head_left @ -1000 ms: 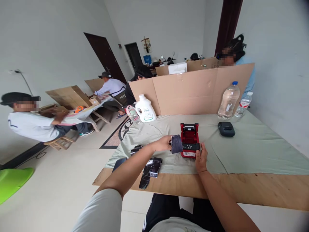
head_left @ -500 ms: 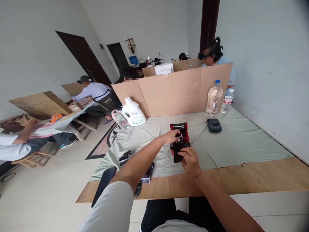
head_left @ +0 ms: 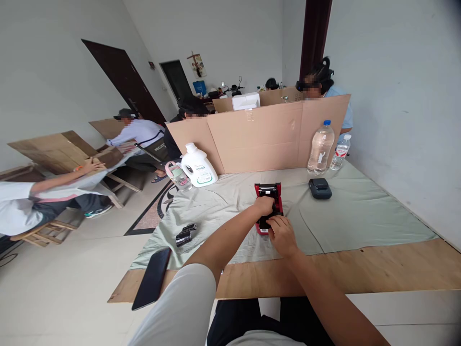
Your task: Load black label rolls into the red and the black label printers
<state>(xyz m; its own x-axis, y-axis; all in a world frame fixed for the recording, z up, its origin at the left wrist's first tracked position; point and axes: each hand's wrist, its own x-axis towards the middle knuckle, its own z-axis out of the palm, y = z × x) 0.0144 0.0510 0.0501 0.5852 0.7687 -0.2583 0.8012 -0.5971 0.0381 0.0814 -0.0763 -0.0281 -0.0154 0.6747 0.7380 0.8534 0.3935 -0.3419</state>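
A small red printer (head_left: 269, 192) with its black lid up stands on the green cloth (head_left: 345, 214) in front of me. My left hand (head_left: 264, 205) rests on its near left side. My right hand (head_left: 282, 234) presses against its front edge. Between the two hands a dark piece (head_left: 265, 223) sits on the printer's front; the fingers hide most of it. Both hands have their fingers curled onto the device.
A dark wrapped roll (head_left: 186, 234) lies on the cloth to the left, a black phone (head_left: 152, 278) overhangs the plywood edge. A white jug (head_left: 198, 166), two water bottles (head_left: 319, 148), a black device (head_left: 320, 188) and a cardboard screen (head_left: 262, 134) stand behind. Other people work nearby.
My left hand brought the dark piece from beside the printer onto its front, and my right hand moved up over it. The view shifted, showing the phone.
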